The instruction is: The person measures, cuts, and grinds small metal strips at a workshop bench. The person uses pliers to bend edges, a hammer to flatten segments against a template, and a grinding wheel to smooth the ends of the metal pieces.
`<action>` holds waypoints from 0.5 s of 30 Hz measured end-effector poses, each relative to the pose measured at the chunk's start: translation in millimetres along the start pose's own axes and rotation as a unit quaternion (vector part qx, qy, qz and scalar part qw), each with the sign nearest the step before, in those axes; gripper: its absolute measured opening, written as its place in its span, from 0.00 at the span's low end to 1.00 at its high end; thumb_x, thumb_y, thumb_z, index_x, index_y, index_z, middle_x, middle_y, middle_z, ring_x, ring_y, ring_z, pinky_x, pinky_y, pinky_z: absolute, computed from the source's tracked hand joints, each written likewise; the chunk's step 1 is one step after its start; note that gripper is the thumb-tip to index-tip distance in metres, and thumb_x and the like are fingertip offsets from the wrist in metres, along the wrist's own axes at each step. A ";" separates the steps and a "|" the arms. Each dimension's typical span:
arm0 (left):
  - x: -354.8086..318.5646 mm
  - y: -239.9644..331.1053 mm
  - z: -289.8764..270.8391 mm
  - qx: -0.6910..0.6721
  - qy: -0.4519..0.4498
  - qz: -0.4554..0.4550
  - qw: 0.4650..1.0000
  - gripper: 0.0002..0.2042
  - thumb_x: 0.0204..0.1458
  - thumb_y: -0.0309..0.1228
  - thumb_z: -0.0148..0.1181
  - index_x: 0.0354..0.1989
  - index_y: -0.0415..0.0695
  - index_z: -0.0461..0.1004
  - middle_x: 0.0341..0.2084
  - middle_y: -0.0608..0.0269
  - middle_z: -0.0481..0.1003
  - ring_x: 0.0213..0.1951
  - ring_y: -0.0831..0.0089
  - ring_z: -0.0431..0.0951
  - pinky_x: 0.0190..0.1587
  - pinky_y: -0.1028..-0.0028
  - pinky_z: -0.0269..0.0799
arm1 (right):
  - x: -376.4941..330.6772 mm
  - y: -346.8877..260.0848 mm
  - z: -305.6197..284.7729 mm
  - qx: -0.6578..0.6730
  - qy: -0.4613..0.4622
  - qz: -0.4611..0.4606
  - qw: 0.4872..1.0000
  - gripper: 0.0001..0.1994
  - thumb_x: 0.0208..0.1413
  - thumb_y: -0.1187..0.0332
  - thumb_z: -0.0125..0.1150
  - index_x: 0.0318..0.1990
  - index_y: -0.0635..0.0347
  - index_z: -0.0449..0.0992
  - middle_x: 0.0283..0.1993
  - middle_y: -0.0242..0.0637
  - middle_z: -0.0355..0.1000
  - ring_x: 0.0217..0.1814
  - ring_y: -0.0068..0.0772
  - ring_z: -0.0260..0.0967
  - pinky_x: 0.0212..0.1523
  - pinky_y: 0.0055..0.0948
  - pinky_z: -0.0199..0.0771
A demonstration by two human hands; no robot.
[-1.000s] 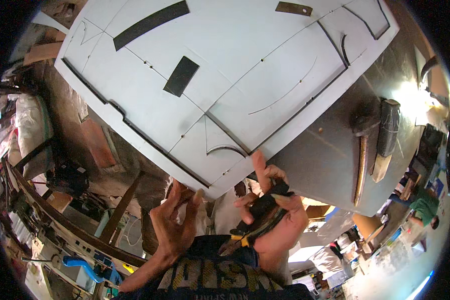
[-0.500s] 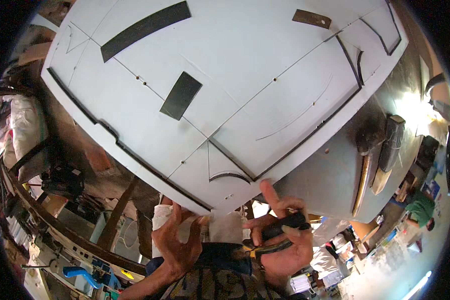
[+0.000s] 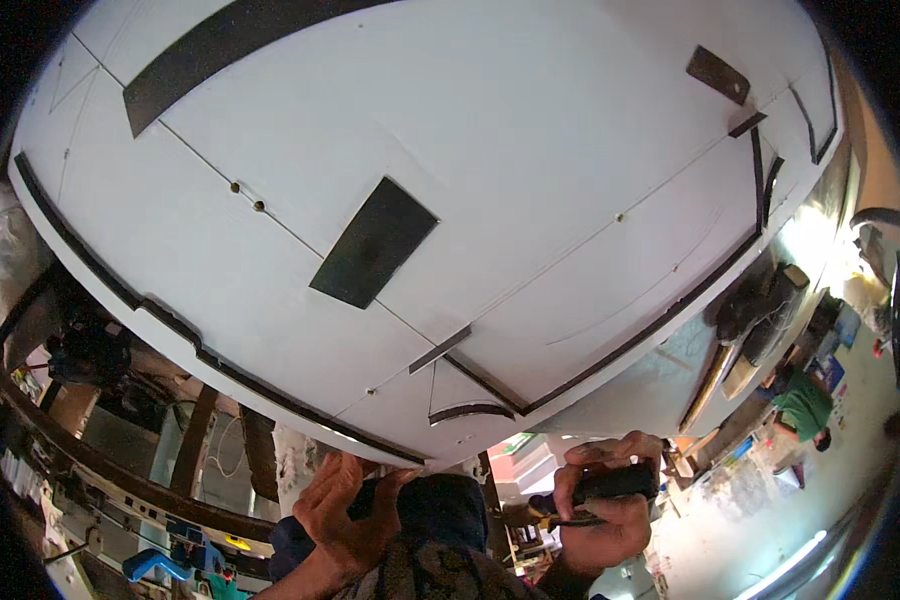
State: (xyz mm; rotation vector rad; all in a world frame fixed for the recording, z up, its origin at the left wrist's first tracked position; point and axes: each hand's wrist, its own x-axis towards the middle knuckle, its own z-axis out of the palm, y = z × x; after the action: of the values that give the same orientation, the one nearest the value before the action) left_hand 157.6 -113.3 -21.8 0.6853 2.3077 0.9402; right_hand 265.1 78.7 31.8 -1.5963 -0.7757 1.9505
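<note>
A large white board [image 3: 530, 150] fills the upper view, with thin dark strips [image 3: 650, 325] standing along its edges. A dark rectangular plate [image 3: 374, 243] and a long curved dark band [image 3: 220, 60] lie on it. At the board's near edge is my left hand [image 3: 345, 515], its fingers bent against the rim and the thumb held apart; the fingertips are partly hidden. Below the board's near corner, my right hand [image 3: 610, 500] is closed round a black-handled hand tool [image 3: 615, 484] with a yellow part. Its two handles look plier-like, but the working end is unclear.
A hammer-like tool with a wooden handle [image 3: 710, 385] lies on a grey surface [image 3: 610, 395] at the right. Wooden beams [image 3: 195, 440] and a blue curved object [image 3: 155, 566] are at lower left. A person in green [image 3: 805, 405] is far right.
The board fills more of the view and its near edge sits lower. My right hand has drawn away from the board's corner, its extended finger now curled. My left hand's fingers are more bent.
</note>
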 end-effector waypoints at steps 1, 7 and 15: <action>1.6 0.7 -1.5 -0.015 -0.005 0.007 1.000 0.28 0.41 0.19 0.71 0.53 0.28 0.69 0.31 0.44 0.80 0.34 0.54 0.84 0.36 0.61 0.78 | 1.0 -2.9 -1.1 -0.005 -0.019 -0.010 1.000 0.19 0.41 0.78 0.58 0.43 0.63 0.64 0.37 0.56 0.70 0.28 0.43 0.69 0.17 0.29 0.68; 16.1 7.2 -8.8 -0.049 -0.066 -0.029 0.996 0.28 0.40 0.15 0.71 0.54 0.26 0.69 0.31 0.42 0.81 0.36 0.52 0.83 0.43 0.59 0.76 | 3.8 -12.3 22.0 -0.104 0.024 -0.089 0.990 0.09 0.59 0.58 0.52 0.36 0.52 0.65 0.27 0.43 0.64 0.24 0.39 0.65 0.13 0.34 0.70; 15.9 4.0 -7.7 -0.044 -0.048 -0.021 0.998 0.26 0.39 0.18 0.73 0.49 0.25 0.70 0.29 0.40 0.80 0.34 0.51 0.83 0.40 0.61 0.77 | 22.5 -59.2 -3.9 0.103 -0.077 -0.275 0.953 0.29 0.60 0.53 0.49 0.67 0.52 0.58 0.61 0.49 0.63 0.56 0.51 0.65 0.59 0.72 0.59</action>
State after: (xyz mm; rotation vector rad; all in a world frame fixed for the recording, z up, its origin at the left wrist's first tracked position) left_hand 142.2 -104.4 -18.8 0.6292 2.1751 0.9643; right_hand 266.1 136.9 57.0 -0.9761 -0.9256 1.6842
